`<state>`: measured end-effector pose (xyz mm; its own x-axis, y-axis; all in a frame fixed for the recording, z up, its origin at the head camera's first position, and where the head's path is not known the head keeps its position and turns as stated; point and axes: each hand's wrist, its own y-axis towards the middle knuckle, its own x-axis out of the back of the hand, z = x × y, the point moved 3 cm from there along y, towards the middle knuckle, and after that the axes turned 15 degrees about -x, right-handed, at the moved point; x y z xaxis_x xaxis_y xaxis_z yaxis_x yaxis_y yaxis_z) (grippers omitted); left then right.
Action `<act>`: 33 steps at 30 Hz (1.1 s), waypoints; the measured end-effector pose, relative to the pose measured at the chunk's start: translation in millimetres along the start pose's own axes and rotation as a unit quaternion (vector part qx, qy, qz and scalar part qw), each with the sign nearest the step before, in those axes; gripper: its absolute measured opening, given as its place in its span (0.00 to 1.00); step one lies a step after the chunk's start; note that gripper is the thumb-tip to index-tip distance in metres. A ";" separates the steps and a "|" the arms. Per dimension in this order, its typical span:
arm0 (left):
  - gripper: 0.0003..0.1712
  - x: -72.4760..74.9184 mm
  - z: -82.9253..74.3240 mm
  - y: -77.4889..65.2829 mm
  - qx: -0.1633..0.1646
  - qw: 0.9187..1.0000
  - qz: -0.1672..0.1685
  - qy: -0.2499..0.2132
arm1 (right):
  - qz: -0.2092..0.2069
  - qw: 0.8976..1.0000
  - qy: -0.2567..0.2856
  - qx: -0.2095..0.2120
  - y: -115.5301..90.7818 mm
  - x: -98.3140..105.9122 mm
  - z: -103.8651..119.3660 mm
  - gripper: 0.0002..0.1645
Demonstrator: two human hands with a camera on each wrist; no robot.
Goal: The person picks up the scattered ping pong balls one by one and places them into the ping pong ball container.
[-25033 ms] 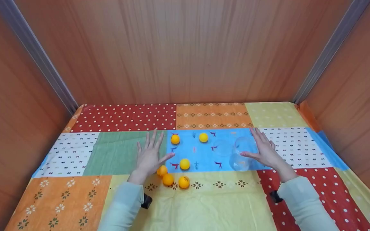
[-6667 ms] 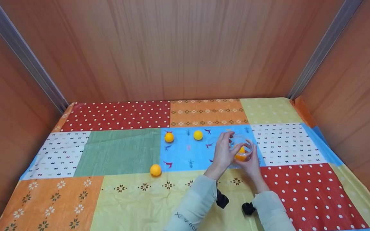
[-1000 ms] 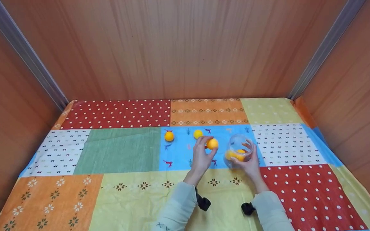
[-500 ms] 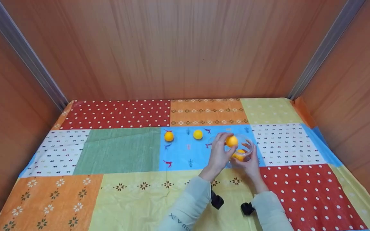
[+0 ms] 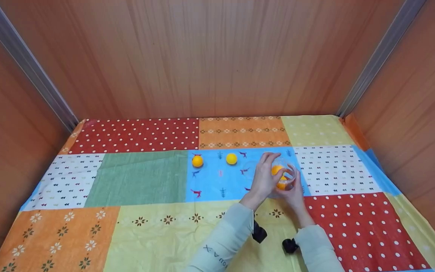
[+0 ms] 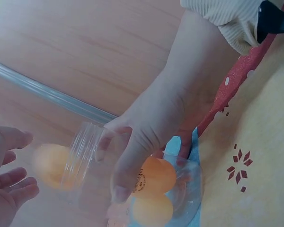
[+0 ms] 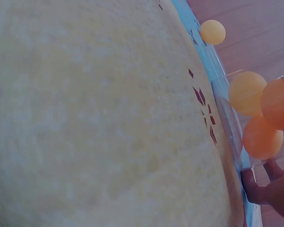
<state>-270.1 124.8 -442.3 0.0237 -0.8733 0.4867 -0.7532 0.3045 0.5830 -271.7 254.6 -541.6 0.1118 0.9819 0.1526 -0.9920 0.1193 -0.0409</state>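
The left hand (image 5: 264, 179), fingers parted, seemingly holding nothing, hangs over the jar (image 6: 91, 177) the right hand (image 5: 293, 193) grips; slackening could spill balls (image 7: 262, 138) toward the worktop's (image 5: 142, 179) right edge.

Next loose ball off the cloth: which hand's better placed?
The left hand, likely: it looks free and is on the same side of the jar as the orange ball and yellow ball on the cloth. The right hand is wrapped around the jar.
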 end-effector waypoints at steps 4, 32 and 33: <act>0.23 3.3 2.5 -0.7 -0.022 1.000 -0.012 0.018 | -0.009 1.000 -0.002 0.018 3.7 0.8 -7.5 0.51; 0.21 61.2 82.2 -12.8 0.016 0.996 -0.015 0.091 | 0.008 0.999 0.042 0.012 4.8 -1.2 -11.1 0.51; 0.21 63.6 85.7 -13.5 0.026 0.995 -0.012 0.093 | 0.008 0.999 0.042 0.011 4.6 -1.3 -10.6 0.51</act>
<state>-314.8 32.5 -475.0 0.1593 -0.7930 0.5881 -0.7837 0.2607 0.5638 -275.7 255.4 -552.4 0.0999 0.9926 0.0683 -0.9946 0.1016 -0.0216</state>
